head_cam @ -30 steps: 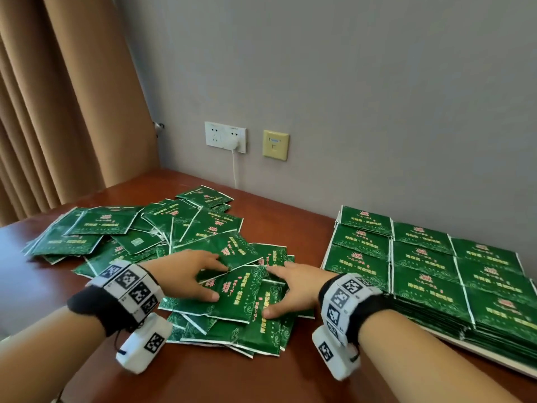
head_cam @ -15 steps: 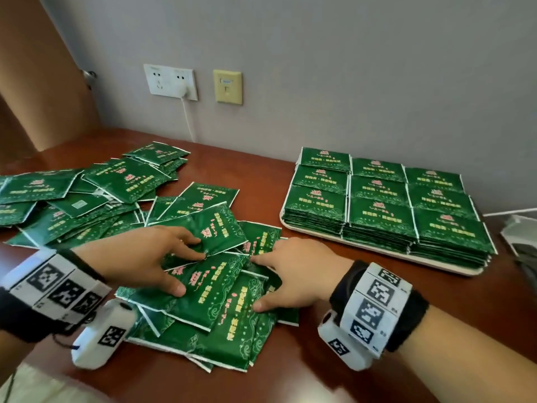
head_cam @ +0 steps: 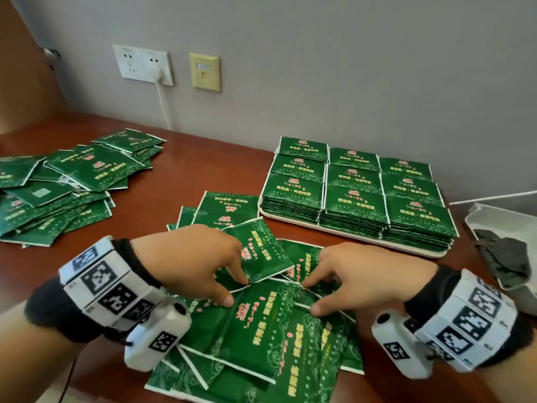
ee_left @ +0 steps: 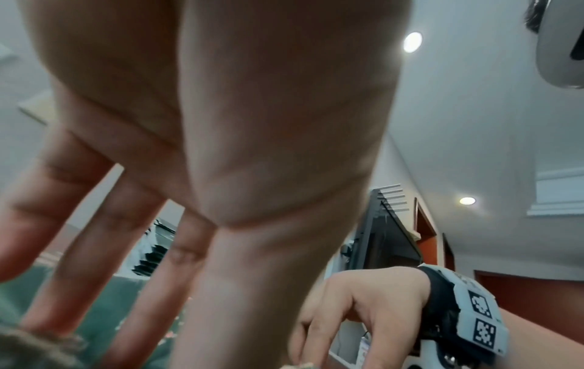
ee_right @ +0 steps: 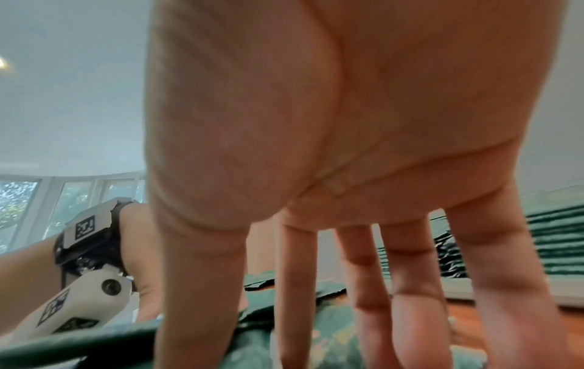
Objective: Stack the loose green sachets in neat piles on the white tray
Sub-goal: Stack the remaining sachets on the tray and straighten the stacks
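- Spreading over the near heap of loose sachets [head_cam: 255,324] at 6 o'clock on the worktop [head_cam: 186,175], both hands work palm down in the head view.
- Left hand [head_cam: 186,263]: grip narrow, forefinger and thumb tips down on the sachets, a tilted sachet [head_cam: 261,251] just past the fingertips at 1 o'clock. Whether it pinches that sachet, cannot tell.
- Right hand [head_cam: 360,274]: fingers long and splayed, tips pressing on the heap, thumb tip on a sachet edge. Grip wide, holding nothing.
- Head view alone gives the layout: white tray [head_cam: 348,237] at 2 o'clock, well apart from both hands, carrying nine neat piles [head_cam: 354,205] in three rows. A second loose heap [head_cam: 58,193] lies at 10 o'clock. Grey bin [head_cam: 494,228] with dark cloth at 3 o'clock.
- Left wrist view, from beneath: left hand [ee_left: 221,124] fingers straight down onto blurred green; right hand [ee_left: 357,312] opposite at 5 o'clock. Tray not shown clearly.
- Right wrist view: right hand [ee_right: 347,124] with fingers [ee_right: 366,287] planted apart on green sachets; stacked pile edges [ee_right: 556,237] at 3 o'clock, left hand [ee_right: 139,249] at 8 o'clock.
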Tool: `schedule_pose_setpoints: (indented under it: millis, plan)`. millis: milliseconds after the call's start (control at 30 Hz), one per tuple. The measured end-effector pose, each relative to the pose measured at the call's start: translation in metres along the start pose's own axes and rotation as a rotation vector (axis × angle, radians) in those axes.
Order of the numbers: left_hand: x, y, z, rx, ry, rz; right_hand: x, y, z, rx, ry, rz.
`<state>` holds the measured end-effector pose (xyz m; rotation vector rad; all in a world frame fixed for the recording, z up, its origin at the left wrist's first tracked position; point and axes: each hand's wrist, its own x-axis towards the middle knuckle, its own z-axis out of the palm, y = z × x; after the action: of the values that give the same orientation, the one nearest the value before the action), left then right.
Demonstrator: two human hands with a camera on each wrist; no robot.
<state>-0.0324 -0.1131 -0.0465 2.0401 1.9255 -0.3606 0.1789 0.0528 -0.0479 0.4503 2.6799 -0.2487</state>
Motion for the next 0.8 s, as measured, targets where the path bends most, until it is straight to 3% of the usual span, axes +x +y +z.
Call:
schedule_pose_setpoints:
  millis: [100, 167, 300, 467, 667, 800]
  plan:
    - [0.012, -0.001, -0.012, -0.137, -0.041, 0.015, -0.005, 0.009, -0.001, 0.082, -0.023, 0.030]
    - [0.019, -0.011, -0.021, -0.325, -0.051, 0.001, -0.003, 0.013, -0.001, 0.116, 0.041, 0.028]
    - [0.040, -0.041, -0.022, -0.565, 0.180, -0.132, 0.018, 0.020, 0.000, 0.359, 0.234, 0.080]
    - [0.056, -0.058, 0.002, -0.584, 0.076, -0.249, 0.046, 0.021, 0.000, 0.338, 0.109, 0.133]
    - [0.054, -0.065, 0.007, -0.761, 0.146, -0.147, 0.062, 0.029, -0.002, 0.421, 0.014, 0.136]
    - [0.049, -0.071, 0.011, -1.030, 0.286, -0.057, 0.061, 0.038, 0.008, 0.587, 0.188, 0.084]
